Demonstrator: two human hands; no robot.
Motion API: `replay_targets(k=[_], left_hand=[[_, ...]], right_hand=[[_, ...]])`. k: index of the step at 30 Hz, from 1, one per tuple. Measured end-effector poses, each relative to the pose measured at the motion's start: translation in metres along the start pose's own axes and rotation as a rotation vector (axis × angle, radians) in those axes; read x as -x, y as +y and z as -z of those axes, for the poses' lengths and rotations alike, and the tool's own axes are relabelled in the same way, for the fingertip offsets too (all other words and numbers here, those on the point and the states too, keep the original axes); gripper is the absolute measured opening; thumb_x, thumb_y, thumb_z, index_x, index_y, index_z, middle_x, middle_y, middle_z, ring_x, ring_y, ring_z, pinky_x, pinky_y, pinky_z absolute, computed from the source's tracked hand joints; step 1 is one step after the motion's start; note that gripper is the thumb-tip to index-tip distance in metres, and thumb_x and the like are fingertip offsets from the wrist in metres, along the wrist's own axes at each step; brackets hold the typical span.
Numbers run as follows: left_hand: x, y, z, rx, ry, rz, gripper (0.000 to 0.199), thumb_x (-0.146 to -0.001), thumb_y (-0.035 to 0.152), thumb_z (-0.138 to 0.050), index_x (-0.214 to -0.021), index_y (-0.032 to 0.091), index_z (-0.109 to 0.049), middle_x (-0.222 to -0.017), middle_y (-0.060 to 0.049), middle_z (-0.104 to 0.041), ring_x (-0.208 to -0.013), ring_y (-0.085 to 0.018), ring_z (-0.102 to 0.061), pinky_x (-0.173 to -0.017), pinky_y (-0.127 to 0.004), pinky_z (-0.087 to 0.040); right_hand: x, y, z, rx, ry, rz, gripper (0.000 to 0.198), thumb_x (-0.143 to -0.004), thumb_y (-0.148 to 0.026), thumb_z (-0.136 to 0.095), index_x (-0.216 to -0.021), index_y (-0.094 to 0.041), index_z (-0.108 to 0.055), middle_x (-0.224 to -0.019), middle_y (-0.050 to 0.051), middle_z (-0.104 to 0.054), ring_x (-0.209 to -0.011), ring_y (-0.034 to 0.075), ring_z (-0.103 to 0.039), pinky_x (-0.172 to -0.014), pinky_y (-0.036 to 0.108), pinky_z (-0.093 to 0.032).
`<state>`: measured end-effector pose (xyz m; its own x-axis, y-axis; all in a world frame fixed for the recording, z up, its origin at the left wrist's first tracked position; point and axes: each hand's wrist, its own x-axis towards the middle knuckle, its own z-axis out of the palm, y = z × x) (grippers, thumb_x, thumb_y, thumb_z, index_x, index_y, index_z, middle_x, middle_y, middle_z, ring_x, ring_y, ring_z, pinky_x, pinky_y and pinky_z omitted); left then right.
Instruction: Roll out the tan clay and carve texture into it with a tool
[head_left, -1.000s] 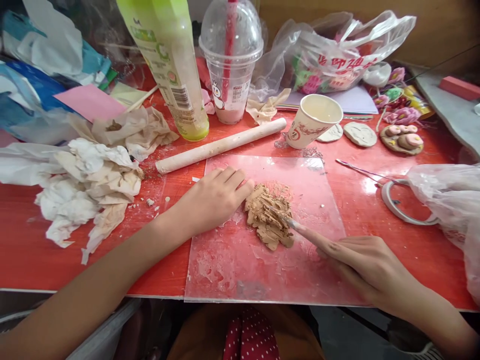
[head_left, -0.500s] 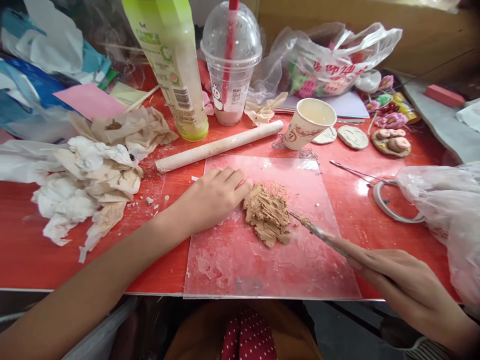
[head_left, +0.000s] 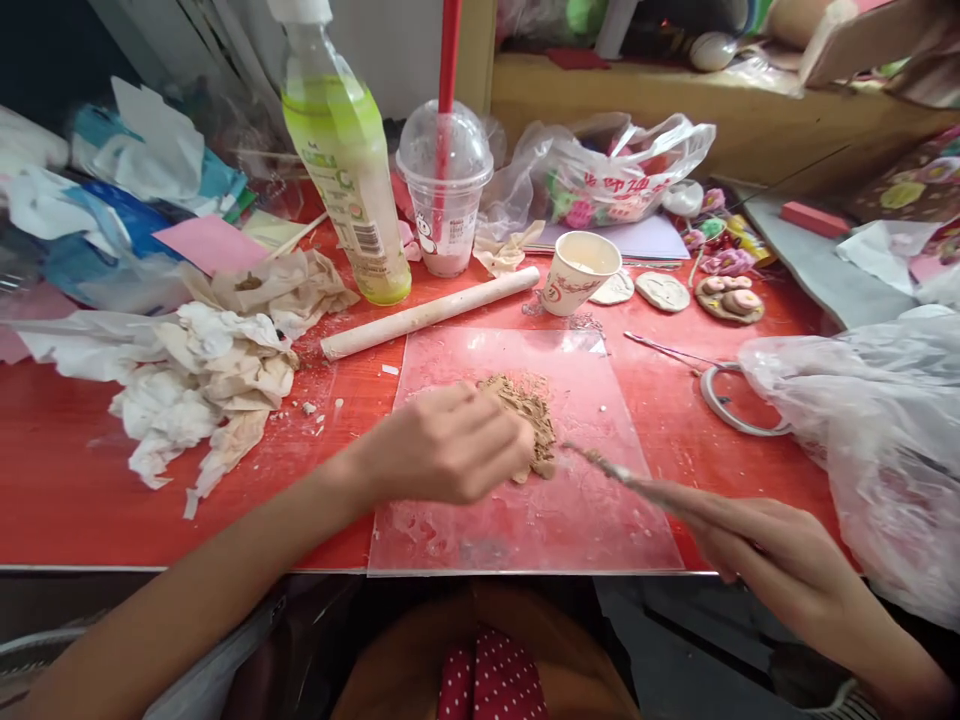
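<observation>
A flattened mound of brown clay lies on a clear plastic sheet, partly covered by my left hand. This hand is closed over the mound's near left side. Its fingers curl downward, so their tips and whatever they grip are hidden. From the right comes my right hand, wrapped around a slim modelling knife smeared with clay. The knife's tip points left, a short way from the clay's right edge.
Behind the sheet lie a pale rolling pin and a paper cup. Crumpled tissues are heaped left, below a green-labelled bottle. At right are a tape ring, a plastic bag and round clay pieces.
My left hand has moved right and nearer, from the clay's left edge to over it, and its fingers have curled. The knife tip has pulled away from the clay. The view has tilted up.
</observation>
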<state>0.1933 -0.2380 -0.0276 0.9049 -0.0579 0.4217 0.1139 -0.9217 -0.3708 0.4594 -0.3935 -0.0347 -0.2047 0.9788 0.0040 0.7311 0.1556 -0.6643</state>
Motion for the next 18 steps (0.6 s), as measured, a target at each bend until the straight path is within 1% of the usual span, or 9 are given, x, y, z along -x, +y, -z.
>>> replay_targets(k=[2,4,6,10,12,13,15,17,18], left_hand=[[-0.012,0.021,0.003,0.103,-0.03,-0.118,0.017,-0.088,0.017,-0.044,-0.096,0.012,-0.058,-0.078,-0.002,-0.056,-0.069,-0.012,-0.052,-0.063,-0.026,-0.043],[-0.025,0.045,0.003,0.193,-0.079,-0.178,0.02,-0.089,0.017,-0.04,-0.095,0.014,-0.06,-0.088,-0.004,-0.057,-0.077,-0.013,-0.054,-0.07,-0.028,-0.044],[-0.036,0.069,0.001,0.251,-0.055,-0.223,0.025,-0.089,0.016,-0.038,-0.096,0.017,-0.061,-0.099,-0.006,-0.057,-0.086,-0.014,-0.055,-0.079,-0.029,-0.045],[-0.052,0.107,-0.011,0.257,0.074,-0.37,0.038,-0.088,0.015,-0.029,-0.1,0.025,-0.064,-0.113,-0.006,-0.055,-0.102,-0.015,-0.053,-0.088,-0.03,-0.044],[-0.06,0.122,-0.018,0.191,0.048,-0.457,0.044,-0.087,0.014,-0.026,-0.101,0.031,-0.064,-0.112,-0.004,-0.056,-0.106,-0.014,-0.052,-0.091,-0.032,-0.043],[-0.063,0.128,-0.021,0.132,-0.029,-0.51,0.045,-0.086,0.014,-0.027,-0.103,0.035,-0.063,-0.11,-0.002,-0.057,-0.107,-0.014,-0.051,-0.092,-0.035,-0.043],[-0.07,0.138,-0.027,-0.025,-0.272,-0.619,0.044,-0.083,0.018,-0.032,-0.107,0.044,-0.057,-0.104,0.0,-0.058,-0.105,-0.018,-0.052,-0.084,-0.044,-0.044],[-0.074,0.146,-0.031,-0.195,-0.525,-0.696,0.04,-0.08,0.025,-0.034,-0.104,0.046,-0.059,-0.092,-0.003,-0.059,-0.091,-0.025,-0.056,-0.065,-0.048,-0.046],[-0.075,0.15,-0.033,-0.265,-0.627,-0.747,0.037,-0.077,0.029,-0.034,-0.095,0.042,-0.063,-0.083,-0.005,-0.059,-0.081,-0.027,-0.057,-0.055,-0.046,-0.045]], right_hand=[[-0.001,0.0,0.005,-0.176,0.097,-0.156,0.039,-0.09,-0.027,-0.04,-0.128,-0.03,-0.045,-0.057,-0.004,-0.047,-0.047,0.009,-0.044,-0.043,0.02,-0.038],[-0.007,0.001,0.007,-0.322,0.167,-0.279,0.038,-0.088,-0.03,-0.044,-0.126,-0.028,-0.047,-0.056,-0.004,-0.045,-0.048,0.009,-0.044,-0.044,0.021,-0.039],[-0.013,0.001,0.008,-0.44,0.186,-0.321,0.037,-0.085,-0.032,-0.049,-0.121,-0.024,-0.053,-0.058,-0.003,-0.049,-0.05,0.01,-0.047,-0.045,0.022,-0.041],[-0.016,0.004,0.004,-0.631,0.226,-0.335,0.034,-0.084,-0.032,-0.052,-0.114,-0.018,-0.056,-0.062,0.001,-0.059,-0.053,0.012,-0.056,-0.046,0.024,-0.045],[-0.012,0.007,0.001,-0.687,0.204,-0.362,0.034,-0.084,-0.031,-0.051,-0.115,-0.016,-0.056,-0.061,0.002,-0.061,-0.052,0.013,-0.057,-0.045,0.024,-0.046],[-0.009,0.009,-0.001,-0.704,0.183,-0.381,0.035,-0.085,-0.032,-0.05,-0.115,-0.016,-0.056,-0.06,0.002,-0.061,-0.051,0.013,-0.057,-0.044,0.024,-0.046],[-0.004,0.013,-0.003,-0.718,0.14,-0.424,0.036,-0.086,-0.033,-0.048,-0.116,-0.015,-0.056,-0.058,0.002,-0.061,-0.049,0.013,-0.057,-0.044,0.024,-0.047],[0.0,0.015,-0.005,-0.713,0.098,-0.465,0.036,-0.086,-0.033,-0.048,-0.116,-0.014,-0.057,-0.054,0.001,-0.06,-0.047,0.012,-0.056,-0.044,0.023,-0.047],[0.002,0.015,-0.005,-0.714,0.08,-0.484,0.036,-0.086,-0.033,-0.049,-0.115,-0.014,-0.057,-0.054,0.0,-0.059,-0.046,0.012,-0.056,-0.044,0.022,-0.046]])
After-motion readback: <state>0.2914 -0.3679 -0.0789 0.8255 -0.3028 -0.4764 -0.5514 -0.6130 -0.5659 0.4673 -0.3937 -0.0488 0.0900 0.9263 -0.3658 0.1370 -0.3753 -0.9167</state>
